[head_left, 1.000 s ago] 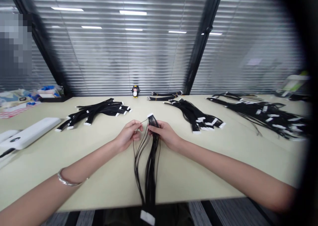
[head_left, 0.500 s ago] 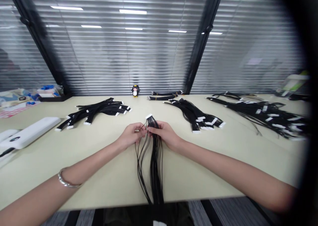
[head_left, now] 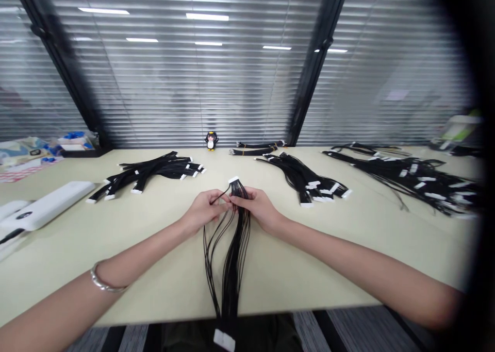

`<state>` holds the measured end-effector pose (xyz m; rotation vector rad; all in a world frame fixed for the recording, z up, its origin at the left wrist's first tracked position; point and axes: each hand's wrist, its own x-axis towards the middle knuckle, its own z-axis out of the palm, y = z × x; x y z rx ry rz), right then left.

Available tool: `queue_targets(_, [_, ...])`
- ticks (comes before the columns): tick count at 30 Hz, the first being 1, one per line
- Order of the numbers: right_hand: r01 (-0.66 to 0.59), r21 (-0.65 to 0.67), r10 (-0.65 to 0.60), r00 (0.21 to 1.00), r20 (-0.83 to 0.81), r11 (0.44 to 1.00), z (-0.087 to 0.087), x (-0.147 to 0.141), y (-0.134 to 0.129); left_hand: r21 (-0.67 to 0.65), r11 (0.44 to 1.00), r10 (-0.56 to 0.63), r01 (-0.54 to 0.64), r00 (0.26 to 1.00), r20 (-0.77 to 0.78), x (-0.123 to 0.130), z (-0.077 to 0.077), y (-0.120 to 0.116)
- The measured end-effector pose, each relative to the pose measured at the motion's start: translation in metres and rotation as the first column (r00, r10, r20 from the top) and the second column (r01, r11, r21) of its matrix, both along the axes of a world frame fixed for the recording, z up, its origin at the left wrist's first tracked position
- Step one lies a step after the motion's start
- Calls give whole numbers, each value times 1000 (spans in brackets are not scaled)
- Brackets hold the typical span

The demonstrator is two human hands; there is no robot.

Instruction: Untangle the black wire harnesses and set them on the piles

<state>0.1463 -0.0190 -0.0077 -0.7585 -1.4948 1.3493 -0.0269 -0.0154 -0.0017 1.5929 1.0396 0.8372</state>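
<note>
Between my hands is a wire harness (head_left: pixel 233 259), a bundle of thin black wires with a white connector (head_left: pixel 233 180) at the top. Its lower end hangs over the table's front edge, where a second white connector (head_left: pixel 224 339) shows. My right hand (head_left: pixel 255 205) grips the bundle just under the top connector, thumb across the wires. With thumb and fingers pinched together, my left hand (head_left: pixel 209 207) holds a few wires drawn off to the left side. Those loose wires bow away from the main bundle.
Black harnesses with white connectors lie in a left pile (head_left: pixel 154 171), a middle-right pile (head_left: pixel 305 177) and a far-right pile (head_left: pixel 417 179). Tied cable bundles (head_left: pixel 257 149) and a penguin figure (head_left: pixel 211 141) stand at the back. A white device (head_left: pixel 50 205) lies left on the table (head_left: pixel 162 269).
The harness's lower part has swung to the left, and its bottom connector shows more fully. The loose wires by my left hand spread wider. Both hands stay nearly in place.
</note>
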Motion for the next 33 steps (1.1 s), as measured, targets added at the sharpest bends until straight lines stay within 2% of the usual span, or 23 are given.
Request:
queue_targets(6, [-7, 8, 7, 1000, 4, 1000, -1, 0, 1, -39, 999, -13, 17, 995, 96, -1, -1, 1])
queue_targets(13, [2, 5, -2, 1000, 8, 1000, -1, 0, 1, -51, 999, 5, 0, 995, 102, 0, 2, -2])
queue_targets(17, [36, -22, -36, 999, 10, 999, 0, 0, 0, -24, 998, 55, -52, 988, 143, -1, -1, 0])
queue_targets(23, [20, -8, -19, 998, 55, 1000, -1, 0, -1, 48, 999, 4, -3, 1000, -25, 0, -1, 1])
queue_targets(28, [50, -27, -50, 998, 31, 998, -1, 1, 1, -114, 993, 50, -30, 982, 183, 0, 1, -1])
queue_targets(30, [30, -25, -30, 999, 14, 999, 0, 1, 2, -149, 987, 90, -60, 976, 200, -1, 2, -2])
queue_targets(33, [15, 4, -15, 1000, 24, 1000, 1, 1, 1, -103, 993, 68, -54, 988, 140, -1, 3, -2])
